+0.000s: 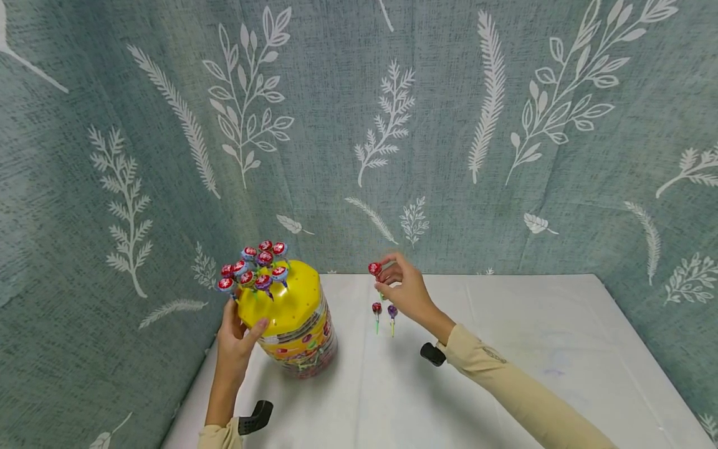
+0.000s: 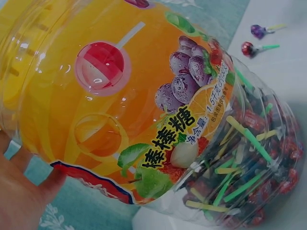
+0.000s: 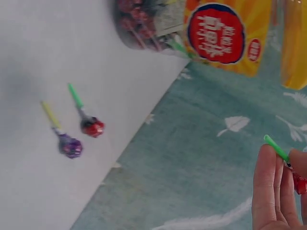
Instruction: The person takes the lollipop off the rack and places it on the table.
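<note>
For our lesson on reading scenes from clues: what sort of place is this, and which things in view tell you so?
Probably a makeshift recording corner, not a shop or kitchen: a leaf-print curtain hangs as backdrop on both sides, a white-covered table stands against it, and only a lollipop jar and loose lollipops are on it.

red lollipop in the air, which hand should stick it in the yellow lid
Right, probably: the right hand already pinches the red lollipop, while the left hand steadies the jar.

jar [image 1: 297,330] left, two lollipops [image 1: 384,310] right
</note>
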`<action>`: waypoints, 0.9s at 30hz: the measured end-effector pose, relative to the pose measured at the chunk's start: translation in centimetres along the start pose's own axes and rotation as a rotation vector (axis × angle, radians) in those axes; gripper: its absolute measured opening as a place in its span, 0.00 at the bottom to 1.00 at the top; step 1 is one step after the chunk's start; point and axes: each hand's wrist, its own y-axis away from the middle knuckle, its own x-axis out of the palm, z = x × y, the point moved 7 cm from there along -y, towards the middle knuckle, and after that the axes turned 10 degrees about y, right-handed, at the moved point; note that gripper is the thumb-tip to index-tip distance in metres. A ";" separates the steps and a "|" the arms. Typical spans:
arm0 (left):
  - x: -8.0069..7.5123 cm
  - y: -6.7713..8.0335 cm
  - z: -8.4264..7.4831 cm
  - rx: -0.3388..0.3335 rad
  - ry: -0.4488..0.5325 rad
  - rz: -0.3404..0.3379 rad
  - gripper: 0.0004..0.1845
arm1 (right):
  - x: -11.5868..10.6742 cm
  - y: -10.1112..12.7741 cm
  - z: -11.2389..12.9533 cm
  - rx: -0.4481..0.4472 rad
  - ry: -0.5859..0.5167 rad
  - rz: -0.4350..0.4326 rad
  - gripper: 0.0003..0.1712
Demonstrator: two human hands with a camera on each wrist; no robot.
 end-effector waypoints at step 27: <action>-0.3 -0.1 0.5 -0.063 -0.013 -0.027 0.39 | 0.3 3.3 -13.8 0.365 0.076 -0.114 0.23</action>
